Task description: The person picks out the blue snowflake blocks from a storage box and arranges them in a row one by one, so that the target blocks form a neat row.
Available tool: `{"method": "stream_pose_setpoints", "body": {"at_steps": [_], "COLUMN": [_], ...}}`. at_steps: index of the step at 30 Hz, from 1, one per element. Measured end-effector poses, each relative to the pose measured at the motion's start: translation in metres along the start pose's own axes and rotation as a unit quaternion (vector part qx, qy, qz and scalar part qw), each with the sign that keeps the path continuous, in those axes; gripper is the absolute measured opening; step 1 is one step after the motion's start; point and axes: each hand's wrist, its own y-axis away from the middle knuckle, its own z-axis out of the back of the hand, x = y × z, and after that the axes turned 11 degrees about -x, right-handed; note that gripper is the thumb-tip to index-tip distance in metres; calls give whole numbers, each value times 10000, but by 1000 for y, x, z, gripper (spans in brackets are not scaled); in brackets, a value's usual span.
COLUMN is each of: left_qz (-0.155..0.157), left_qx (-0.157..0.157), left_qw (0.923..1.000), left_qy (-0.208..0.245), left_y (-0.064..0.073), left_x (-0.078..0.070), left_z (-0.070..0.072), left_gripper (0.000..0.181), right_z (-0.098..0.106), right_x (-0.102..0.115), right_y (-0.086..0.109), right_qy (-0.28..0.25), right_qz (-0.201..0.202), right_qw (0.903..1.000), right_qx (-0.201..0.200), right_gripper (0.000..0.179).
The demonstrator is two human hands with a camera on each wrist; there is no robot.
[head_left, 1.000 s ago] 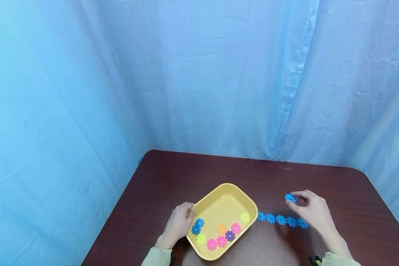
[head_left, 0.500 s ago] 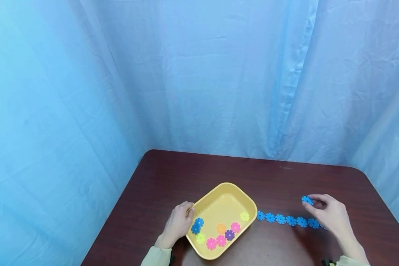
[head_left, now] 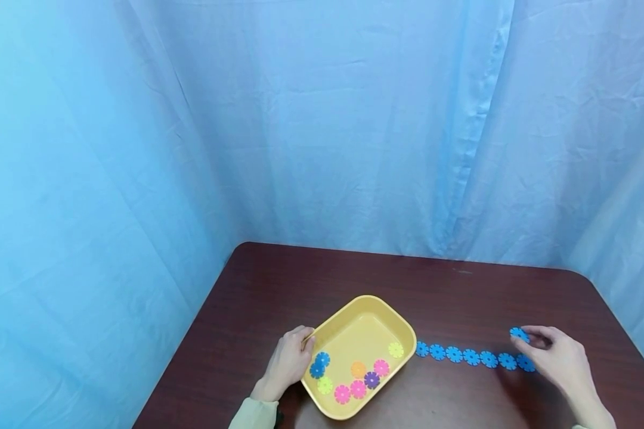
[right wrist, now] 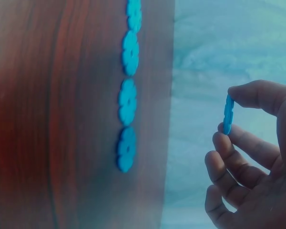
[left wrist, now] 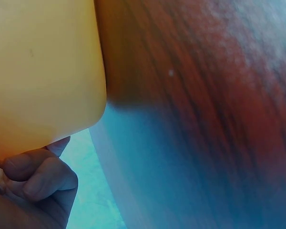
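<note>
My left hand [head_left: 288, 360] grips the left rim of a yellow plastic tray [head_left: 365, 302]; in the left wrist view its curled fingers [left wrist: 43, 174] show at the tray's edge. Inside lie notched flower-shaped discs: two overlapping blue discs [head_left: 319, 364], a purple disc [head_left: 372, 380], an orange disc [head_left: 358, 369], and several pink and yellow ones. Between thumb and fingertips, my right hand [head_left: 563, 360] pinches a blue notched disc [head_left: 519, 334] above the table. Below it, a row of blue discs [head_left: 471, 357] runs rightward from the tray; the right wrist view shows the held disc [right wrist: 228, 114] edge-on.
The dark wood table [head_left: 311, 268] has rounded far corners. Light blue curtains [head_left: 322, 131] hang behind it and along both sides. The tray's right side stands against the left end of the disc row.
My right hand has moved to the right along the row, carrying the blue disc, and now hovers near the row's right end. The left hand and tray have stayed put.
</note>
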Motion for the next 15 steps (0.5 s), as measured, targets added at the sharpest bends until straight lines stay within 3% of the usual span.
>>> {"method": "stream_pose_setpoints", "body": {"at_steps": [15], "left_qz": [43], "left_qx": [65], "left_qw": [10000], "left_qy": [31], "left_y": [-1], "left_x": [0], "left_z": [0], "left_gripper": [18], "right_z": [6], "right_x": [-34], "right_y": [-4], "right_qy": [270], "right_qz": [-663], "right_qw": [9972], "right_qx": [206], "right_gripper": [72]}}
